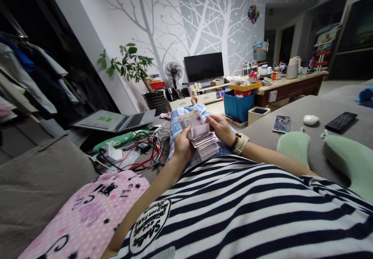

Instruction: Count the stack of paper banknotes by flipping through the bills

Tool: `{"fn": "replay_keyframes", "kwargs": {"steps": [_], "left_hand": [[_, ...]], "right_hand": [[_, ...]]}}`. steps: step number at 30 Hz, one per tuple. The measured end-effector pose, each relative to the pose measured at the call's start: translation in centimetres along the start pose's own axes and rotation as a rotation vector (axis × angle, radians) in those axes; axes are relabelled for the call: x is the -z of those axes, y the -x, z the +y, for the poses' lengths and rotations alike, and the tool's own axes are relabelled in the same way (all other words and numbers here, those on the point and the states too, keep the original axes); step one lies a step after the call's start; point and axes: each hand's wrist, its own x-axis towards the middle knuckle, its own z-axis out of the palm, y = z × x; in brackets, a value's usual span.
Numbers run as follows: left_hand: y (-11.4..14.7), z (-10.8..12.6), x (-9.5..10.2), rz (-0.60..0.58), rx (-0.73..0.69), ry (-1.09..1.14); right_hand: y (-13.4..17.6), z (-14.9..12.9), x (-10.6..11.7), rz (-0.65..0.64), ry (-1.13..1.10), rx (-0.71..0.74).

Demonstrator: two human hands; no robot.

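Observation:
A stack of banknotes (204,142), pale with purplish print, is held over my lap, its lower part fanned and bent down toward my striped shirt. My left hand (183,146) is closed round the left side of the stack, thumb on top. From the right, my right hand (222,129) pinches the upper right edge of a note between thumb and fingers; the other fingers curl underneath. A pale watch strap and a dark bracelet sit on that wrist. Blue plaid cloth (182,115) covers my legs beneath the notes.
Left of me are an open laptop (116,121), tangled cables (148,146) and a pink patterned cushion (87,212). On the grey sofa to the right lie a phone (281,124), a white mouse (311,119), a remote (340,122) and a green neck pillow (294,146).

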Motion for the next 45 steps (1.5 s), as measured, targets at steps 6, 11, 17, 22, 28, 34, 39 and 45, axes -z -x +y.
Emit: {"fn": "replay_keyframes", "kwargs": {"steps": [6,11,17,22,28,34,39,45], "left_hand": [[0.1,-0.1,0.1,-0.005,-0.013,-0.009],[0.5,0.0,0.3,-0.016,-0.008,-0.059],[1.0,0.2,0.1,-0.017,-0.02,-0.101],[0.7,0.1,-0.1,0.001,-0.005,-0.057],[0.1,0.0,0.1,0.01,-0.008,0.013],[-0.3,-0.1,0.3,0.016,-0.022,0.011],[-0.1,0.1,0.2,0.005,-0.01,0.01],[0.3,0.3,-0.2,0.048,-0.009,0.011]], "right_hand": [[0.1,-0.6,-0.2,-0.014,-0.008,-0.02],[-0.2,0.0,0.0,0.104,0.057,-0.085],[-0.2,0.5,0.3,0.099,0.098,-0.124],[-0.3,0.5,0.2,0.097,0.096,-0.121],[-0.2,0.2,0.1,0.07,0.064,-0.075],[-0.1,-0.1,0.1,0.034,0.026,-0.048],[-0.2,0.1,0.2,0.037,0.022,-0.039],[-0.2,0.0,0.0,0.035,-0.015,-0.049]]}}
